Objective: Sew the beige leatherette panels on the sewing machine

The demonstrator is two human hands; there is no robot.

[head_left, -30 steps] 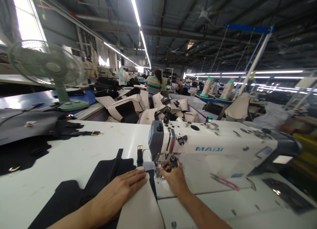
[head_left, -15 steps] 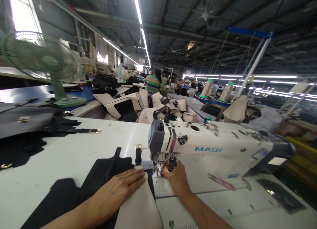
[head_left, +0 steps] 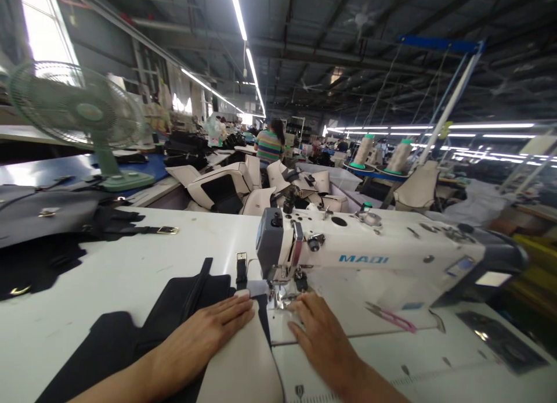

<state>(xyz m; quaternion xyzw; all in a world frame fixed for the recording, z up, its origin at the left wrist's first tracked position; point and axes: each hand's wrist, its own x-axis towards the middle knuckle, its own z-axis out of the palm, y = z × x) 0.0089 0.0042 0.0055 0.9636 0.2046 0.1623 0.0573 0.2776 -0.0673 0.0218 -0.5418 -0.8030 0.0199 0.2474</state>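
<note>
My left hand (head_left: 221, 327) lies flat with its fingers stretched out on a cream leather-like panel (head_left: 243, 365). Under and beside that panel spreads a black bag piece (head_left: 169, 310). A black strap with a gold buckle (head_left: 241, 262) sticks out past my left fingertips. My right hand (head_left: 319, 327) is at the sewing machine (head_left: 365, 246), its fingertips beside the presser foot (head_left: 282, 300). Its thumb is apart from the fingers and nothing shows in its grasp. The panel's edge runs just left of the needle area.
Pink-handled thread snips (head_left: 394, 318) lie on the machine bed to the right. Dark bag parts (head_left: 47, 229) with buckles are piled at the left, near a green fan (head_left: 93, 124). Cream bag pieces (head_left: 217, 182) are heaped behind the table. Farther back is a person (head_left: 270, 144) in a striped top.
My right hand has come down and away from the black knob behind the needle, and its fingers have loosened. My left hand stays on the cream panel. The view has shifted slightly.
</note>
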